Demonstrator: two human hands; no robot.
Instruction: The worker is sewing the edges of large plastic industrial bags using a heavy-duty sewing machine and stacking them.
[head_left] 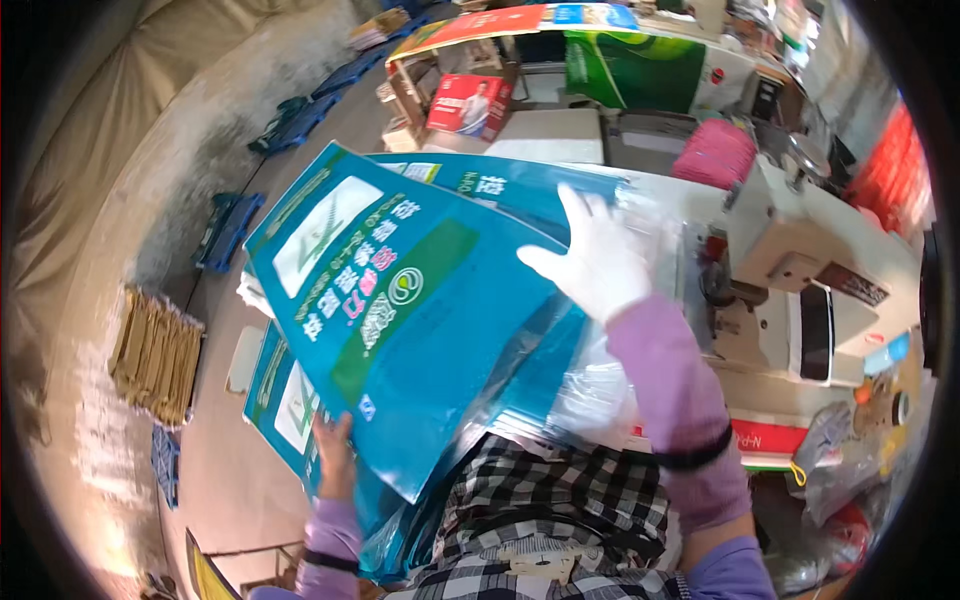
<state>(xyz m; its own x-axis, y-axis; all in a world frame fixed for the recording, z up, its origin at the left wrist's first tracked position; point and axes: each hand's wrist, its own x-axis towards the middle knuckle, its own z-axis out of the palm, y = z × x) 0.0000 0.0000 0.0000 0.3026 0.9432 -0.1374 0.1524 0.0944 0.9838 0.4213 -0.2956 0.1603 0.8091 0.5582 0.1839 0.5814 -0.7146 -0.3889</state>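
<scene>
A large teal printed plastic bag lies tilted across the front of me, with a white panel and a green band on it. My left hand, bare, is at its lower left edge, with the fingers closed on that edge. My right hand wears a white glove and is held over the bag's right side, its fingers spread and nothing in them. More teal bags lie beneath, one showing at the back and another at the left. Clear plastic film shows below my right hand.
A white sewing machine stands on the right of the table. Behind are a pink bundle and a red box. A stack of brown folded sacks stands by the left wall, near blue pallets.
</scene>
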